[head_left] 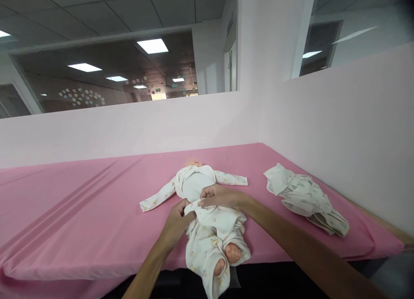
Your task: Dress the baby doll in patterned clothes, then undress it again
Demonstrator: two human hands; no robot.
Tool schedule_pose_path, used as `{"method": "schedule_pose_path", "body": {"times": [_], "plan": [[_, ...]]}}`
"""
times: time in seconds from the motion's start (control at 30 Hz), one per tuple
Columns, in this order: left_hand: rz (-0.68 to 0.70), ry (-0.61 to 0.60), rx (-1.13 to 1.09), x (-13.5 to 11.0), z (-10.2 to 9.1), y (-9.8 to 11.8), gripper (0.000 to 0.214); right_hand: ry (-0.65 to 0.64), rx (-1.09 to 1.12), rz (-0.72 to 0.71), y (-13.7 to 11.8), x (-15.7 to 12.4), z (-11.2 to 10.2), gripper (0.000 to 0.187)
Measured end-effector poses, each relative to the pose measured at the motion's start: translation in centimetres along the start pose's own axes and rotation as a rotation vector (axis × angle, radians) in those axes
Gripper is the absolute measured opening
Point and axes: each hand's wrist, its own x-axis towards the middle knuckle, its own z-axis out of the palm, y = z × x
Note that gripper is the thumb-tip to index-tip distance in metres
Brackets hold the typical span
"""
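Pink cloth (80, 217) covers the bench (155, 247), creased on the L side. Doll (196, 186) lies on it nr the middle, on its back, head at the far end, legs twd the person. White patterned top (161, 196) on the doll, arms spread wide in the sleeves, torso front showing plain white. Matching trousers (210, 232) on the legs, both feet (233, 253) poking out of the cuffs; one trouser leg hangs past the near edge.

L hand (181, 216): grip pinched on the trousers' waist at its L side. R hand (223, 196): grip also closed on the waist, nr the middle, fingers curled over the fabric w/ the belly just beyond.

Off to the R, well apart from the doll, a loose pile of white printed clothes (305, 197) on the same cloth, nr the side wall (349, 130).
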Motion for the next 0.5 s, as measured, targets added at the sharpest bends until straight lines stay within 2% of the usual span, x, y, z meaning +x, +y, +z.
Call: {"method": "schedule_pose_path", "body": {"times": [0.1,0.2,0.37,0.5], "plan": [[-0.086,-0.153,-0.158,0.2,-1.6,-0.7,0.026,-0.026,0.078,0.037,1.0,-0.2,-0.7,0.031],[-0.107,-0.264,-0.158,0.0,-3.1,-1.5,0.034,-0.06,0.071,0.03,2.5,-1.0,-2.0,0.03],[-0.082,-0.338,0.08,0.2,-3.9,-2.5,0.035,-0.029,-0.122,0.077,5.7,-2.2,-3.9,0.036],[-0.044,-0.321,0.126,0.9,-3.8,-3.0,0.037,0.071,-0.122,0.055,7.9,-2.6,-3.7,0.036]]}}
